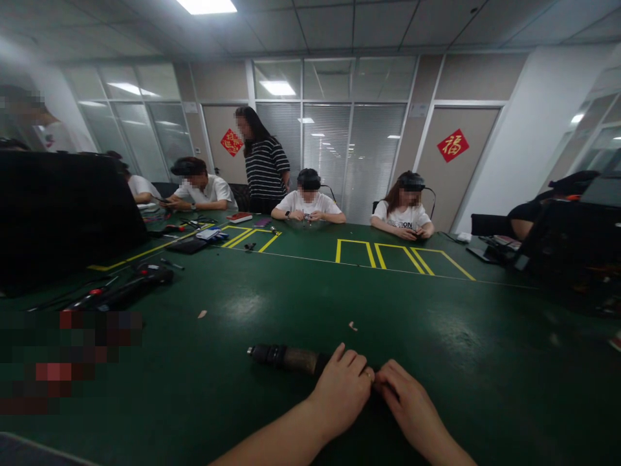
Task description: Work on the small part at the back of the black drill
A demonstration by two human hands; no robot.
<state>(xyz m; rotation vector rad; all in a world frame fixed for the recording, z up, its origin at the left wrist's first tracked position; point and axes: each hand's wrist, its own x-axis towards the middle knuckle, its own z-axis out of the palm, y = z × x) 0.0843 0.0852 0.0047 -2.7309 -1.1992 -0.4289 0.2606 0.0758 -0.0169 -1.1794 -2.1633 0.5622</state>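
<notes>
A dark, drill-like power tool (pixel 298 360) lies on the green table (pixel 272 421), its black chuck end and small metal tip pointing left. My left hand (pixel 342 388) is closed over the tool's right part, with a ring on one finger. Right beside it, my right hand (pixel 405 395) is closed, its fingertips pinched together by the tool's right end. The hands hide that end, so what the right fingers hold cannot be made out.
Small scraps, one peach-coloured (pixel 202 314) and one pale (pixel 352 326), lie beyond the tool. Another dark power tool (pixel 140 281) lies to the left, near a black screen (pixel 68 220). Yellow tape outlines (pixel 356 241) mark the far side, where several people sit working.
</notes>
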